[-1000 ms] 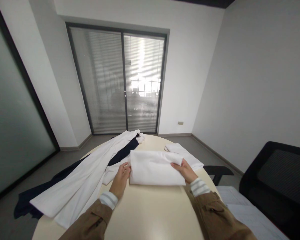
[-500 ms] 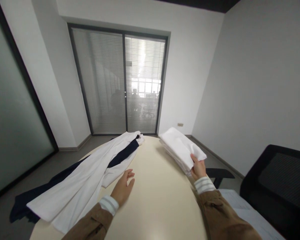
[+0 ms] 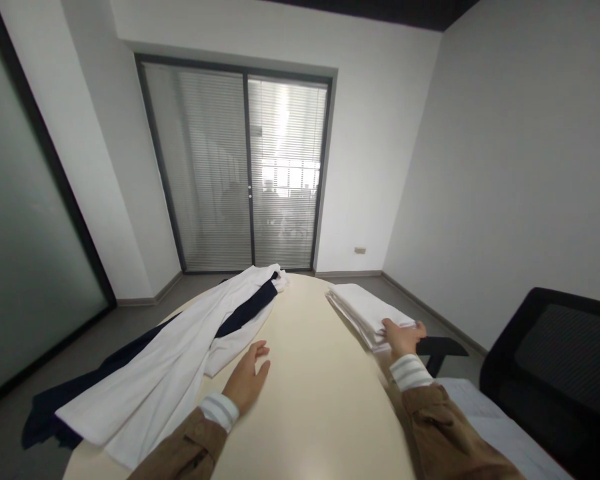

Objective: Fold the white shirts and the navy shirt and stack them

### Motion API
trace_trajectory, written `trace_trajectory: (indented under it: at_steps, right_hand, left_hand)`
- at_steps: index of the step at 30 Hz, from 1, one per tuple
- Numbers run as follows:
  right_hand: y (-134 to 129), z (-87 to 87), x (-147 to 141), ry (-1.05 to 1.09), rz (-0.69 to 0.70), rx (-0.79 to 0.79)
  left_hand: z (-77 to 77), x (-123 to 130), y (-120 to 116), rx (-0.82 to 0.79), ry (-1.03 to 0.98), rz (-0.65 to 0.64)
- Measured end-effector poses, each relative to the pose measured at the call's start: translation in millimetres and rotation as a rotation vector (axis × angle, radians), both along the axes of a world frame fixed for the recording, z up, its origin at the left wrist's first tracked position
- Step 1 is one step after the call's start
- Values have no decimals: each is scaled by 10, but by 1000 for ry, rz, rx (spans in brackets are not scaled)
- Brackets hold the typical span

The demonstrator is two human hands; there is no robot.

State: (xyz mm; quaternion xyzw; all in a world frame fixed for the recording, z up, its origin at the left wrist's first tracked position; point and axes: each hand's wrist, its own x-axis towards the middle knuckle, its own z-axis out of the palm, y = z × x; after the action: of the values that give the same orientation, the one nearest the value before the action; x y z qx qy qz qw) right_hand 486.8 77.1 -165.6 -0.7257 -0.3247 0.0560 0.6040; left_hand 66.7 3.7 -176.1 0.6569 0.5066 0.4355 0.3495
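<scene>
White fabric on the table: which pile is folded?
The white stack at right, the right hand at its near end: compact, layered. The white pile at left sprawls loosely with navy cloth.

Room layout: a cream table (image 3: 305, 400) is standing before a white far wall (image 3: 375, 147).
A dark-framed glazed partition (image 3: 249, 153) is occupying the far wall's left section; slatted blinds (image 3: 205, 173) are filling it, and bright light (image 3: 283, 127) is passing through its right panel. A small plate (image 3: 360, 251) is sitting low on the wall. Frosted glass (image 3: 30, 233) is standing at far left; a black mesh-backed chair (image 3: 570, 373) is standing at near right. Grey skirting (image 3: 347, 273) is edging the grey floor (image 3: 135, 320).
</scene>
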Motion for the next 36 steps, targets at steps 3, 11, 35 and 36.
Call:
trace_trajectory:
  at_steps: [3, 11, 35, 36]
  right_hand:
    - [-74, 221, -58, -55, -148, -87]
    - [169, 701, -307, -661, 308, -316]
    - [-286, 254, -1137, -981, 684, -77]
    - [-296, 213, -1181, -975, 739, -77]
  left_hand:
    - [-18, 3, 3, 6, 7, -10]
    - [-14, -6, 4, 11, 35, -7]
    - [382, -939, 234, 25, 837, 709]
    - [383, -990, 243, 1, 820, 708]
